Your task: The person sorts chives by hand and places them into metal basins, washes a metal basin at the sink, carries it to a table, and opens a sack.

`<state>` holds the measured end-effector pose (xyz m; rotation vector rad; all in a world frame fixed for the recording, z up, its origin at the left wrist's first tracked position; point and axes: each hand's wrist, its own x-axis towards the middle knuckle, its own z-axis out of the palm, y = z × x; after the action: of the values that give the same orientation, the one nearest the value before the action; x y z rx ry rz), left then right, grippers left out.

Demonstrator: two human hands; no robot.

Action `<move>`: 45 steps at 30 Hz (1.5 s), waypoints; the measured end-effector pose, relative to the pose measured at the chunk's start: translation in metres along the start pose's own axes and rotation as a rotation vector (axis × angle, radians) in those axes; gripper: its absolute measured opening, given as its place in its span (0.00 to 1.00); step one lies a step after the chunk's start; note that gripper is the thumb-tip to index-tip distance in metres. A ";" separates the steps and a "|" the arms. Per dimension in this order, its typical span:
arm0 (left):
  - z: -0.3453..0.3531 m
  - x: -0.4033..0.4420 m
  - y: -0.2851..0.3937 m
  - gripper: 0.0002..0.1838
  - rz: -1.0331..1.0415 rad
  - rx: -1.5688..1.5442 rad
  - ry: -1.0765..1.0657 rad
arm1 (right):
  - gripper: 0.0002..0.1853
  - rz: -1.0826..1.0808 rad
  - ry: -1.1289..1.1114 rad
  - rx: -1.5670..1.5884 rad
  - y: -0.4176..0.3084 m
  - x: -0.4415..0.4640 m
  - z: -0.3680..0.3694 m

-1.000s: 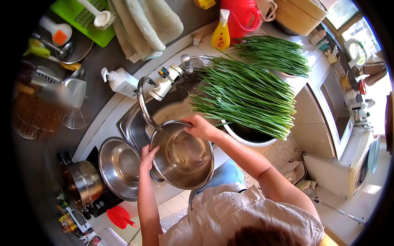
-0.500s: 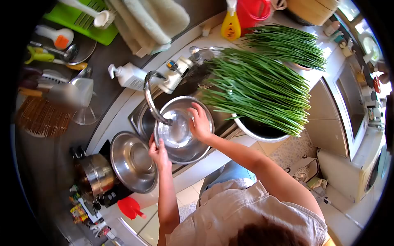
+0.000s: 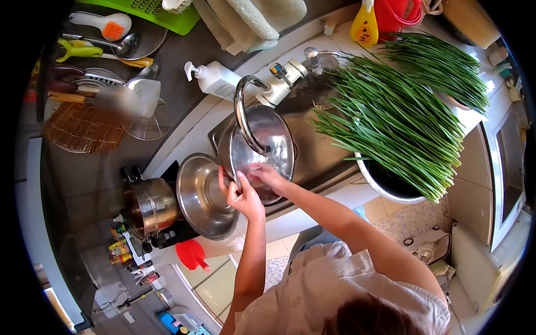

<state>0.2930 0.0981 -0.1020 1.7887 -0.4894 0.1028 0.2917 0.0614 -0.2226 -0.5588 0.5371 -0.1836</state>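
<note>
Under the curved faucet (image 3: 241, 111), a steel bowl (image 3: 271, 134) is tilted over the sink (image 3: 318, 139). My left hand (image 3: 244, 198) grips the bowl's near left rim, thumb on the edge. Inside the bowl, low down, is my right hand (image 3: 267, 176); its fingers are blurred and partly hidden. A second steel bowl (image 3: 195, 195) rests just left of my left hand. To the right of the sink, long green stalks (image 3: 396, 123) lie across a white-rimmed basin (image 3: 371, 181).
More green stalks (image 3: 441, 67) lie at the upper right. Behind the sink stand a white pump bottle (image 3: 218, 81) and a yellow bottle (image 3: 364, 27). A steel pot (image 3: 153, 206) and a red scoop (image 3: 191, 255) are at the left. Utensils hang on the wall.
The bowl has tipped more steeply toward the sink, and my right hand has moved from its right rim down inside it. The whole view has shifted, with things appearing farther right.
</note>
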 end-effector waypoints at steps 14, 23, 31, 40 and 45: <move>-0.008 0.037 0.026 0.22 -0.017 0.117 -0.140 | 0.38 -0.575 0.405 -1.629 -0.034 -0.026 -0.065; 0.017 0.066 0.079 0.16 0.279 0.572 -0.498 | 0.46 -0.363 0.170 -0.884 0.009 -0.016 -0.051; 0.035 0.067 0.099 0.19 0.342 0.732 -0.636 | 0.45 -0.213 -0.090 -0.202 0.015 -0.012 -0.026; 0.028 0.048 0.125 0.11 0.439 0.755 -0.623 | 0.58 -0.280 0.112 -1.013 -0.004 -0.025 0.003; 0.022 0.037 0.136 0.12 0.479 0.759 -0.553 | 0.29 -0.383 0.124 -0.842 0.008 -0.010 0.006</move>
<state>0.2708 0.0414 0.0266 2.4032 -1.4207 0.1368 0.2865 0.0740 -0.2184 -1.4814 0.6163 -0.3588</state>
